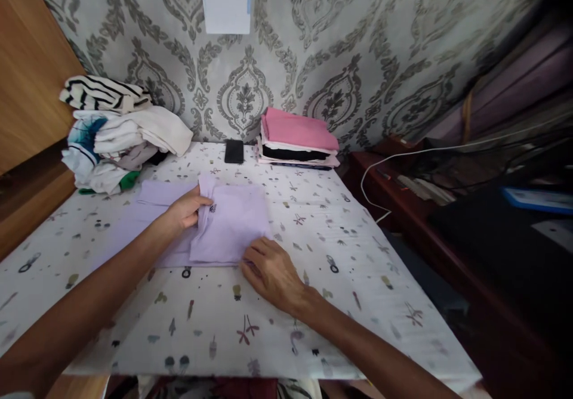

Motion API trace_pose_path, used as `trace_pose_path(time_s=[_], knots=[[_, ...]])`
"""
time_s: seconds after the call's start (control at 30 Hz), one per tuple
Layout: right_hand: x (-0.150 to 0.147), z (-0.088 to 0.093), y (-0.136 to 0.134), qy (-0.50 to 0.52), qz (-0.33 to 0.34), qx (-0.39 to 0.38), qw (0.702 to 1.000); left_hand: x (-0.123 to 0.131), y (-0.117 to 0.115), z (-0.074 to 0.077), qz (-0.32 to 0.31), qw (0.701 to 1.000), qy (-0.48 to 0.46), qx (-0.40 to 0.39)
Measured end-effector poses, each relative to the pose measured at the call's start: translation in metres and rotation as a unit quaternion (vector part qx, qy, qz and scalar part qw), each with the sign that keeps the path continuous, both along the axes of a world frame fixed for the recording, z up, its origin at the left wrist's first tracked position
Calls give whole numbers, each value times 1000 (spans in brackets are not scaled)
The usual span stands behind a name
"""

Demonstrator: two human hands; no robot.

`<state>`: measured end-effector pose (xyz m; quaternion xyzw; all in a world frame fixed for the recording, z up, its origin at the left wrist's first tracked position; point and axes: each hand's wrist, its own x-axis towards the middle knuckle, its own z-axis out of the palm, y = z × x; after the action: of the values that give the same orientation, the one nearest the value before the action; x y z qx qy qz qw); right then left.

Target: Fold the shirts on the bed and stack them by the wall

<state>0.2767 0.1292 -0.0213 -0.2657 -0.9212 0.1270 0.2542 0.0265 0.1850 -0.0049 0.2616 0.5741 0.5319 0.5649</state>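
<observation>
A lilac shirt [235,220] lies partly folded on the patterned sheet, with a small dark print near its middle. My left hand [185,208] pinches a raised fold of it, thumb on top and the other fingers tucked under the cloth. At the near right corner of the shirt rests my right hand [271,274], its fingers curled in and closed on the corner. The fingertips of the right hand are partly hidden. To the left, a flatter part of the shirt spreads out beneath my left forearm.
Rumpled clothes [120,136] are heaped at the back left by a wooden panel [36,77]. A folded stack [299,133], pink on top, sits by the wall near a black phone [234,151]. On the right, a white cable [416,151] crosses a dark red desk [385,190].
</observation>
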Motion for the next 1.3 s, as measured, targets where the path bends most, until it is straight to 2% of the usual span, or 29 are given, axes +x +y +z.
trace_pose_path(time_s=[0.1,0.2,0.3,0.43,0.5,0.6,0.7,0.8,0.87,0.9,1.0,1.1,1.23,1.3], knots=[[-9,13,14,14,-20,-37,999,1,-5,3,6,999,24,-28],[-25,19,39,14,-57,-27,998,3,-15,6,-30,998,45,-28],[-37,8,59,-48,-88,-44,994,-1,-27,7,-76,992,89,-38],[-35,-9,68,-124,-112,-93,982,-17,-41,11,-69,971,212,-84],[-31,-11,69,-128,-102,-100,981,-21,-45,16,-61,934,347,-67],[-31,-4,81,-102,-96,-89,986,-8,-46,19,-50,833,547,75],[-39,0,105,-81,-107,-76,988,28,-41,8,-122,763,603,200],[-47,-5,125,-133,-140,-102,976,61,-35,-15,-235,695,652,195],[-49,-12,132,-173,-161,-119,964,71,-34,-29,-274,654,685,168],[-49,-15,134,-184,-167,-122,961,73,-34,-34,-282,642,694,161],[-48,-21,134,-195,-169,-118,959,69,-34,-39,-294,636,696,157],[-47,-20,134,-193,-168,-128,958,49,-24,-35,-295,653,682,144],[-46,-9,130,-180,-158,-122,963,-3,6,-19,-218,694,680,94],[-49,-1,119,-164,-154,-90,970,-30,22,-11,-185,696,692,61]])
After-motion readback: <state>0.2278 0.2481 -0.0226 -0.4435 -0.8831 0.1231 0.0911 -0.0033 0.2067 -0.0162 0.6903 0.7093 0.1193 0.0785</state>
